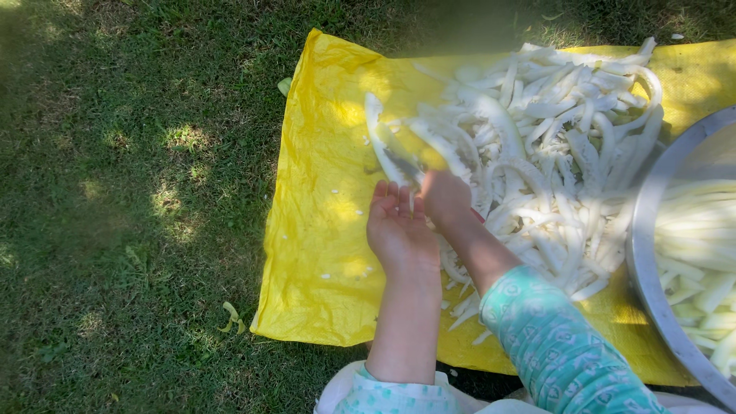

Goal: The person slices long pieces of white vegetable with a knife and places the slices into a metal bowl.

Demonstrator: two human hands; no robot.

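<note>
While a large heap of cut strips (552,146) covers the yellow sheet (322,230), the right hand (445,198) grips another pale strip (383,146); the left hand (399,230) lies open-fingered beneath, and more strips fill the metal basin (652,253).

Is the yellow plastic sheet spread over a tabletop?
No, the yellow plastic sheet lies directly on green grass, outdoors.

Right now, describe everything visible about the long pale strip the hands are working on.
The long pale strip is whitish, curved and slender, looking like a slice of peeled vegetable flesh. It rises away from the hands over the yellow sheet, its far end pointing toward the grass. Its near end is gripped by the right hand; the left hand lies open beside it, fingers extended. A dark patch shows near the gripped end; whether shadow or a blade cannot be told. The heap of similar strips lies just right.
</note>
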